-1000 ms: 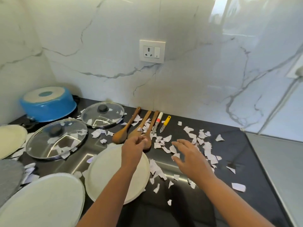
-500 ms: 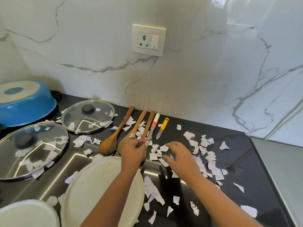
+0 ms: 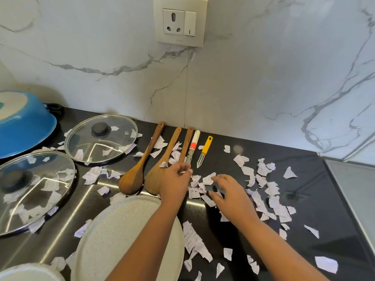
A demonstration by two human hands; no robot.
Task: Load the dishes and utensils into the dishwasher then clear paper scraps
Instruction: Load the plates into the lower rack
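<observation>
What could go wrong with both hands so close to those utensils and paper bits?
The yellow-handled blade and the white-handled tool point their metal ends at the left hand, whose fingers are right beside them; a careless grab might nick skin. Paper scraps lie on the wooden spoons, so some could ride along into the dishwasher. The right hand, spread low over more scraps, may scatter them.

**Kitchen backsplash and worktop, seen from above.** A glossy white marble-patterned wall [image 3: 263, 78] with grey veins rises from the far edge of a polished black counter [image 3: 304, 173]. A vertical joint [image 3: 185, 94] between wall slabs runs down to that edge. Above the joint, a cream plate [image 3: 180, 42] carries one three-pin socket [image 3: 173, 21] and one rocker switch [image 3: 190, 23]. A matt grey surface [image 3: 355, 189] adjoins the counter's right edge. Pale bands of reflected light [image 3: 66, 220] cross the counter's near left part.
</observation>
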